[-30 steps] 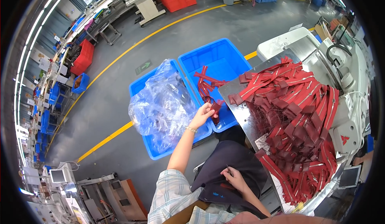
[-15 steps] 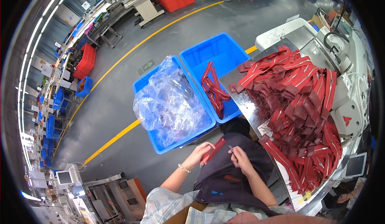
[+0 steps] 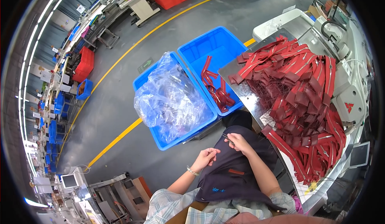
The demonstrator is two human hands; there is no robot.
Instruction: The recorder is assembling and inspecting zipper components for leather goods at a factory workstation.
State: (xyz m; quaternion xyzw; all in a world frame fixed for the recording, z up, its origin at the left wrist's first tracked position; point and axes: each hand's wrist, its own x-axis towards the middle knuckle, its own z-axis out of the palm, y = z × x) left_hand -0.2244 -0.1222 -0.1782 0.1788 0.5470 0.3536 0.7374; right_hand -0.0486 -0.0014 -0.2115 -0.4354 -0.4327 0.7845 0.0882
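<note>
Tool [image 3: 227, 138] slants lengthwise forward-left, clasped in the right hand [image 3: 240, 143]; left hand [image 3: 206, 158], grip unclear.

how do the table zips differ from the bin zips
The table zips form a big, wide heap; the bin zips make only a small bunch. The table zips lie up on a metal top, while the bin zips are down inside the right blue bin. Both lots are red with darker red parts.
</note>
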